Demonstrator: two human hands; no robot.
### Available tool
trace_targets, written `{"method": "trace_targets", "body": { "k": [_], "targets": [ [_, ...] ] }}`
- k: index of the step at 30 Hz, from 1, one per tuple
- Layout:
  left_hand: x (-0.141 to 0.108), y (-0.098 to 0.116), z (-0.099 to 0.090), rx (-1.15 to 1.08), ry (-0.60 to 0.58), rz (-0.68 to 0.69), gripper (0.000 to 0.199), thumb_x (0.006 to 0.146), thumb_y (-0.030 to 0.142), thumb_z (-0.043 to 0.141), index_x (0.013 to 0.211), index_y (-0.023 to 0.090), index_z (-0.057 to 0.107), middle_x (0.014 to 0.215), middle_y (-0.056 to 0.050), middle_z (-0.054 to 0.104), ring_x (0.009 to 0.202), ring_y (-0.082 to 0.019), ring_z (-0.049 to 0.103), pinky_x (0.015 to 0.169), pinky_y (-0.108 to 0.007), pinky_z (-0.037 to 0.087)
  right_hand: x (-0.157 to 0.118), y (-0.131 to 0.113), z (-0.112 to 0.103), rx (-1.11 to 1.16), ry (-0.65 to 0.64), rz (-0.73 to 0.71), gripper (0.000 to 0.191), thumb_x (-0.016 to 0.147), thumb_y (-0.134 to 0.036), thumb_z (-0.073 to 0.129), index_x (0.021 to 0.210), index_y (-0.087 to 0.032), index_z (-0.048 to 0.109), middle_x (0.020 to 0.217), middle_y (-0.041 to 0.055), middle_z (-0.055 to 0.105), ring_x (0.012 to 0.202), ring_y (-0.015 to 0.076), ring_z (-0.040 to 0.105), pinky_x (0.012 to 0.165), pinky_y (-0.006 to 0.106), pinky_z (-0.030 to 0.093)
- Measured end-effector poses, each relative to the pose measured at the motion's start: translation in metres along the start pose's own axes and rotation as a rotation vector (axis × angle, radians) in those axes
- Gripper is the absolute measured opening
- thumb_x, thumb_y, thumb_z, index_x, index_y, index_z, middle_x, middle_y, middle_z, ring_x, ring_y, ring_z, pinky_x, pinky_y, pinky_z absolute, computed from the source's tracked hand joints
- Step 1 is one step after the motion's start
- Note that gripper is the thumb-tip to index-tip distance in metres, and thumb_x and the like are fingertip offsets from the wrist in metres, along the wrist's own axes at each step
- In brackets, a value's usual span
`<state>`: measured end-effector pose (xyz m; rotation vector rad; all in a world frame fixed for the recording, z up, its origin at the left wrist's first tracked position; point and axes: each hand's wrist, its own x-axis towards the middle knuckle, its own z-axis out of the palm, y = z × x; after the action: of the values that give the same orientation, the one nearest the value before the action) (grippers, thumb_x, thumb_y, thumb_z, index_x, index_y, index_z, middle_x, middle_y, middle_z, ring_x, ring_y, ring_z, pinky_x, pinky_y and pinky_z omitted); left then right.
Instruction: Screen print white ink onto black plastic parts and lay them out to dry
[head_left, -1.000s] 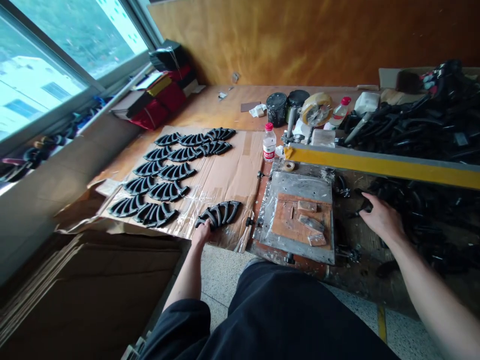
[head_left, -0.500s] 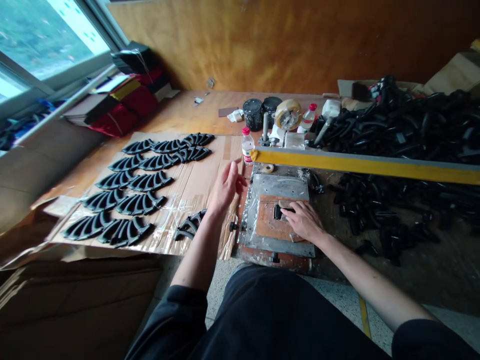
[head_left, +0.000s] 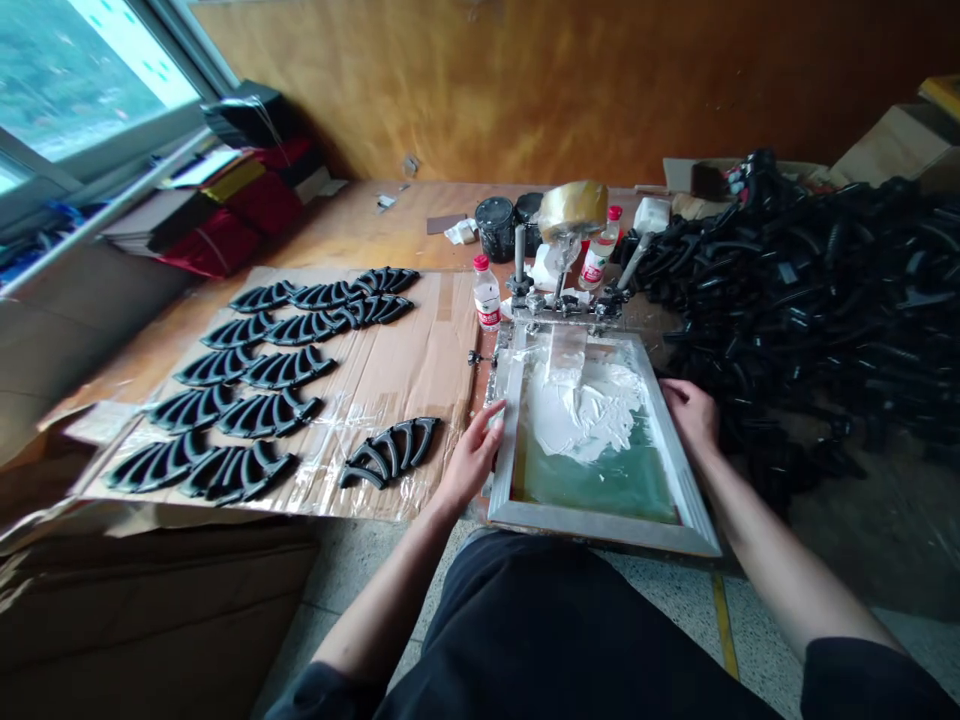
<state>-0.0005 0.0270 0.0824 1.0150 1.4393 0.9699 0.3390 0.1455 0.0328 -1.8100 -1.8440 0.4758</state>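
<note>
A screen-printing frame [head_left: 596,530] with a grey metal rim lies lowered in front of me. White paste [head_left: 585,410] is spread over the upper part of its green mesh [head_left: 600,487], with a squeegee [head_left: 566,352] at the top of it. My left hand [head_left: 474,455] holds the frame's left side, fingers closed at the rim. On the opposite side my right hand [head_left: 691,415] has its fingers curled at the right rim. The plate and the small black part beneath the frame are hidden.
Rows of black curved parts [head_left: 259,415] lie on cardboard [head_left: 450,350] to the left, one group [head_left: 391,452] apart from them. Behind the frame stand red-capped bottles [head_left: 487,295], black tubs [head_left: 495,230] and a tape roll [head_left: 574,210]. Black parts [head_left: 810,270] are heaped at right.
The frame has come down from its raised position over the plate. My right hand has left the black part for the right rim; my left hand has lowered to the left rim.
</note>
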Motion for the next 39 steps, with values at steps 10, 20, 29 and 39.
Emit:
{"method": "trace_targets", "body": {
  "k": [10,20,29,39],
  "targets": [
    [0.027,-0.061,0.009,0.254,0.022,-0.138,0.057,0.084,0.048,0.055,0.137,0.027,0.05,0.061,0.005,0.051,0.051,-0.011,0.047,0.054,-0.021,0.039,0.017,-0.129,0.046,-0.257,-0.21,-0.48,0.019,0.079,-0.022,0.068,0.098,-0.017,0.065,0.095,0.0107,0.065,0.091,0.0269,0.059,0.078,0.039,0.048],
    [0.026,-0.062,0.008,0.182,0.063,-0.167,0.053,0.079,0.045,0.062,0.128,0.026,0.057,0.064,0.003,0.056,0.052,-0.011,0.049,0.053,-0.021,0.039,-0.029,-0.101,0.017,-0.114,-0.589,-0.84,0.032,0.07,-0.001,0.053,0.084,-0.025,0.068,0.081,-0.0016,0.067,0.077,0.0164,0.061,0.067,0.026,0.043],
    [0.023,-0.054,0.009,0.079,0.072,-0.193,0.055,0.077,0.044,0.064,0.128,0.024,0.057,0.059,0.005,0.053,0.049,-0.011,0.046,0.052,-0.021,0.039,-0.047,-0.093,0.033,-0.094,-0.42,-0.835,0.039,0.075,0.0,0.052,0.102,-0.022,0.069,0.101,0.0022,0.071,0.088,0.0182,0.065,0.073,0.028,0.049],
    [0.009,-0.001,-0.001,-0.028,-0.025,-0.041,0.06,0.084,0.06,0.053,0.131,0.022,0.056,0.054,0.005,0.043,0.044,-0.009,0.039,0.043,-0.02,0.031,0.064,-0.121,-0.014,-0.094,-0.096,-0.462,0.05,0.084,-0.037,0.067,0.132,-0.027,0.055,0.1,0.0045,0.068,0.081,0.0194,0.062,0.074,0.034,0.048]
  ]
}}
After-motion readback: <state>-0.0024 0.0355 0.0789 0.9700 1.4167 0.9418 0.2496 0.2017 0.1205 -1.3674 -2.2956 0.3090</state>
